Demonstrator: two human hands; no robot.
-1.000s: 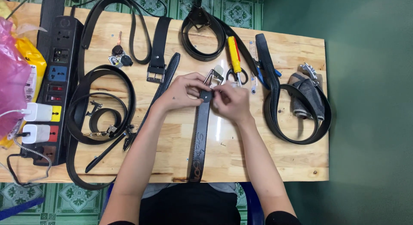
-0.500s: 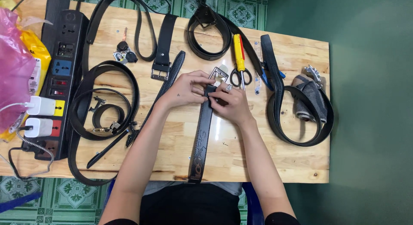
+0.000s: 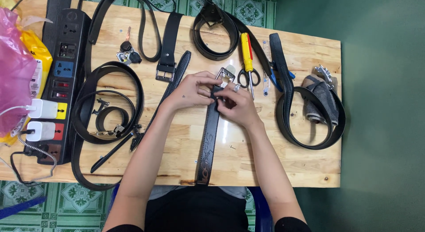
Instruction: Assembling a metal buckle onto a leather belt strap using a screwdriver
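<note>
Counter (image 3: 283,161): I see a pale wooden counter over a green patterned tile floor, with belts and tools spread across it.
Power strip (image 3: 62,81): long black strip at my far left, two white chargers plugged in near its lower end; a pink plastic bag (image 3: 15,72) and a yellow one sit just beside it.
Coiled belts, left (image 3: 108,108): black loops lying between the power strip and my left forearm, a small metal clasp inside the coil.
Coiled belt, right (image 3: 290,121): a black loop near the right edge, lying around a rolled grey cloth (image 3: 321,99).
Black belt (image 3: 209,143): the strap I am working on lies straight down the middle of the counter, its near end at the counter's front edge, its far end up between my hands.
Left hand (image 3: 190,90): resting on the counter at the strap's top end, fingers clamped on the strap from the left.
Right hand (image 3: 237,105): touching the left hand, fingers pinched together on the same strap end.
Buckle (image 3: 225,74): silver frame just beyond my fingertips, at the strap's tip.
Scissors (image 3: 249,77): black-handled, just right of the buckle.
Screwdriver (image 3: 246,52): yellow handle, lying above the scissors.
Keys (image 3: 126,52): small bunch near the top left.
</note>
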